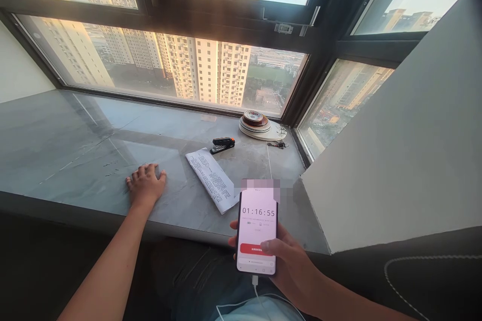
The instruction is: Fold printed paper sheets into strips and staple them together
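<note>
My right hand (289, 265) grips a smartphone (257, 230) upright in front of me, thumb resting on its lit screen, which reads 01:16:55 above a red button. A white cable (256, 293) hangs from the phone's bottom edge. My left hand (145, 184) lies flat on the grey stone window sill (75, 145), fingers spread, holding nothing. A folded printed paper (213, 179) lies on the sill just right of that hand. Beyond the paper sits a black stapler with an orange tip (222, 144).
Stacked plates (261, 125) stand at the sill's far right corner, with a small dark object (277, 144) beside them. A white wall (406, 145) juts in on the right. Large windows (188, 75) with dark frames run behind the sill.
</note>
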Motion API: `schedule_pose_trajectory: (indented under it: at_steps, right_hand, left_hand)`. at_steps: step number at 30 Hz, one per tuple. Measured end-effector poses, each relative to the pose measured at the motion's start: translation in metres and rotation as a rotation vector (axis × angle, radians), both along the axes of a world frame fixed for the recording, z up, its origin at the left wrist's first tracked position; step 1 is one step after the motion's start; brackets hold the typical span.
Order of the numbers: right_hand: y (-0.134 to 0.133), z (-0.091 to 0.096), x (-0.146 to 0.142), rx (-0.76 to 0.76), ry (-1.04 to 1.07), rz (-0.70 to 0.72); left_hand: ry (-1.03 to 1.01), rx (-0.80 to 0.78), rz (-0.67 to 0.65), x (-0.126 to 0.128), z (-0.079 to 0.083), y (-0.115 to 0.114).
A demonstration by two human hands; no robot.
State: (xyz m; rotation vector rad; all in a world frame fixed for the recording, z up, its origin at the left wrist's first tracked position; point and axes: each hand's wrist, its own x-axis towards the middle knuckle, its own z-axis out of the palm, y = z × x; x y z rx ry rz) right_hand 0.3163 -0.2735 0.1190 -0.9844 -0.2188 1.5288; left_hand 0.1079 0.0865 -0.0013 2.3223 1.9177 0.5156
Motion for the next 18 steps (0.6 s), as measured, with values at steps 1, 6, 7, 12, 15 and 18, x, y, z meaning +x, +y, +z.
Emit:
schedule_pose_trajectory:
  at_steps: [1,6,7,12,15,18]
  right_hand:
    - [0.0,-0.001,0.0,0.0,0.0,-0.002]
    - [0.002,-0.002,0.0,0.062,0.081,-0.008]
    - [0.004,-0.002,0.0,0.076,0.104,-0.014]
    - [0.007,-0.004,-0.001,0.082,0.138,-0.017]
    - [0.005,-0.009,0.001,0.088,0.152,-0.013]
    - [0.004,-0.012,0.002,0.11,0.164,-0.01]
  left_hand:
    - [0.002,0.0,-0.001,0.0,0.0,0.0]
    - [0.005,-0.041,-0.006,-0.001,0.0,0.002]
    - [0.004,-0.044,-0.008,-0.002,0.0,0.002]
    - [-0.002,-0.014,-0.001,-0.001,-0.001,0.001]
    - [0.004,0.004,0.002,-0.001,-0.001,0.0]
    - [0.015,0.024,0.007,0.0,-0.003,0.0]
